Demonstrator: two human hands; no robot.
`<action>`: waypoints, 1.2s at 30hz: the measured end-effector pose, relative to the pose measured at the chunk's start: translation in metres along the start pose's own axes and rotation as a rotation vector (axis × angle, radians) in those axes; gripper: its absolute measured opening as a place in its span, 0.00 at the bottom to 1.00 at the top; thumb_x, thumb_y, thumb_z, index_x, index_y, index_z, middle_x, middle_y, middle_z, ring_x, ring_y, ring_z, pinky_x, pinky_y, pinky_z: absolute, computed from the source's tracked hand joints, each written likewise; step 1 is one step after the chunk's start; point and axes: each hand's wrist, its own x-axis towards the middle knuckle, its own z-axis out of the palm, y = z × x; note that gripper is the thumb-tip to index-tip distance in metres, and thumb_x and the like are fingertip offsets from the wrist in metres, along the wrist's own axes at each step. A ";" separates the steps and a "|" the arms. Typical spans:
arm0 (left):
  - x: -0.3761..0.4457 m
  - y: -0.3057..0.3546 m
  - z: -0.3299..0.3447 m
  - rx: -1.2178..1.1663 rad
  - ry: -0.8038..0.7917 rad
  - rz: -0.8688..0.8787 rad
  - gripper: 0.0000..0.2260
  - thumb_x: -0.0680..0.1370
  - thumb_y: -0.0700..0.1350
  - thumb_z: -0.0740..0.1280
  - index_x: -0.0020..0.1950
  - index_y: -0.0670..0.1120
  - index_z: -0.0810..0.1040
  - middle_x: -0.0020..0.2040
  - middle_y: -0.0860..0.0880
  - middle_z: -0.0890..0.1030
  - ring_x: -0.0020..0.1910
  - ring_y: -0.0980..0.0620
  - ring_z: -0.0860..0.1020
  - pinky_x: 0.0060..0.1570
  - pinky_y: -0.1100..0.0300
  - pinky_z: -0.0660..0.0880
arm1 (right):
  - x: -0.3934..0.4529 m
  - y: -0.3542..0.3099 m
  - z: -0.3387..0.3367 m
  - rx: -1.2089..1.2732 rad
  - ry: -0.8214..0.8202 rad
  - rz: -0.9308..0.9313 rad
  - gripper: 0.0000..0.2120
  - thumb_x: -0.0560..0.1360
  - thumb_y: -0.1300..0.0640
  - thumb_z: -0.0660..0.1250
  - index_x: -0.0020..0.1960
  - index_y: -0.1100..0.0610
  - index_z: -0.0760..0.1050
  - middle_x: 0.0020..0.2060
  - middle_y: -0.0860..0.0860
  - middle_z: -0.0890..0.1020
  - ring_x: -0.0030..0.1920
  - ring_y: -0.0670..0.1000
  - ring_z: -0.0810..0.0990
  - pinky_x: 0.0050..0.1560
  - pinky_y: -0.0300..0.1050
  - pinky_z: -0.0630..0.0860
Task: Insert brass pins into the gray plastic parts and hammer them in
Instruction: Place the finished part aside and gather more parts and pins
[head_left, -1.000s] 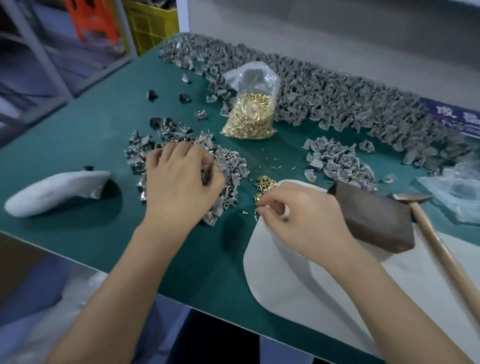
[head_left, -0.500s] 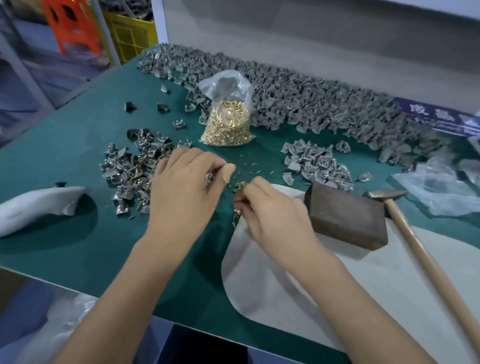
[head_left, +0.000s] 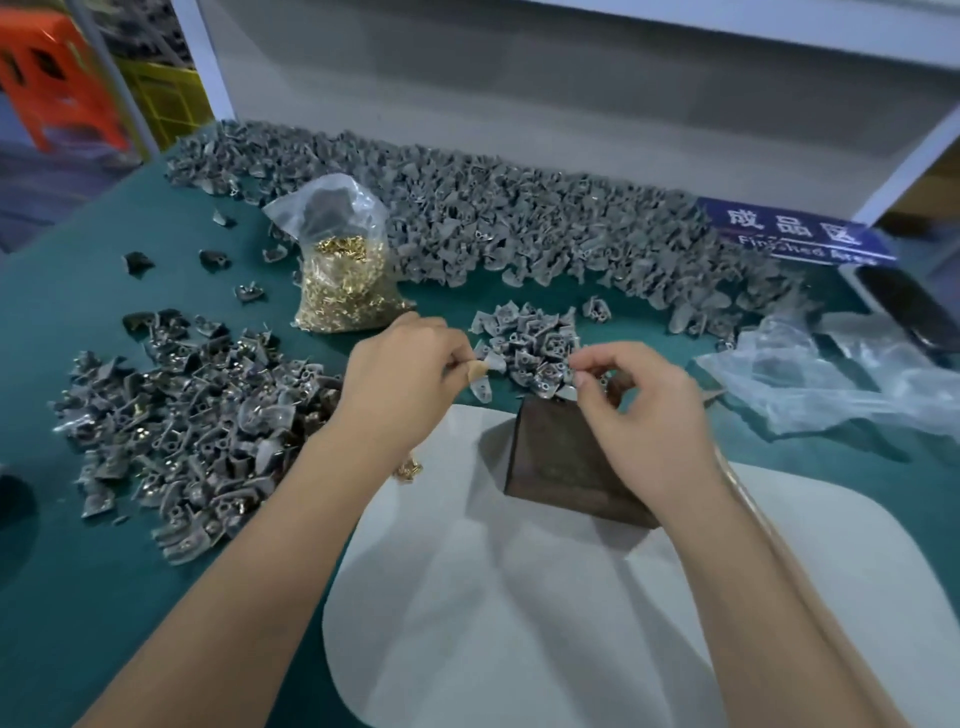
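The work looks to be at the inserting step, not the hammering one. The left hand (head_left: 402, 371) pinches a gray part (head_left: 491, 364) between thumb and forefinger, holding it up over the green table (head_left: 62, 312), just left of the small pile (head_left: 535, 340) of similar parts. The right hand (head_left: 641, 395) hovers close to the right of it, above the far edge of the dark block (head_left: 561, 467), with thumb and fingertips drawn together as if on a pin; whether a pin is really between them I cannot tell, as it is too small to make out. The two hands are near each other but not touching. The bag of pins (head_left: 343, 275) stands at the far side, left of the small pile, and a few loose pins (head_left: 410, 470) peek out from under the left wrist at the edge of the white mat (head_left: 519, 623). A large heap of parts (head_left: 182, 431) lies to the left. The hammer handle (head_left: 737, 493) shows only as a sliver beside the right forearm. By my judgement, the next move calls for bringing the right fingertips to the part's hole, lining the pin up straight and seating it, then setting the part on the block before reaching for the hammer.
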 end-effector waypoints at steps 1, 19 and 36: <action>0.002 -0.001 0.002 -0.004 -0.052 -0.022 0.06 0.81 0.56 0.67 0.52 0.56 0.82 0.48 0.57 0.79 0.54 0.54 0.72 0.40 0.56 0.69 | -0.002 0.001 0.001 0.001 -0.008 -0.011 0.11 0.77 0.62 0.71 0.50 0.45 0.81 0.47 0.38 0.82 0.45 0.37 0.77 0.53 0.38 0.74; 0.006 0.016 0.010 -0.418 -0.084 0.160 0.07 0.80 0.50 0.69 0.56 0.62 0.82 0.45 0.59 0.77 0.48 0.56 0.74 0.46 0.57 0.73 | -0.003 0.005 0.000 0.162 0.042 -0.031 0.09 0.78 0.62 0.70 0.51 0.48 0.82 0.45 0.40 0.83 0.49 0.41 0.79 0.50 0.32 0.72; 0.003 0.064 0.027 -1.137 -0.008 -0.036 0.06 0.79 0.52 0.68 0.51 0.58 0.86 0.39 0.55 0.83 0.36 0.59 0.78 0.36 0.60 0.77 | -0.001 0.010 -0.006 0.451 0.119 0.095 0.07 0.77 0.60 0.73 0.49 0.48 0.83 0.38 0.39 0.83 0.41 0.43 0.81 0.44 0.42 0.76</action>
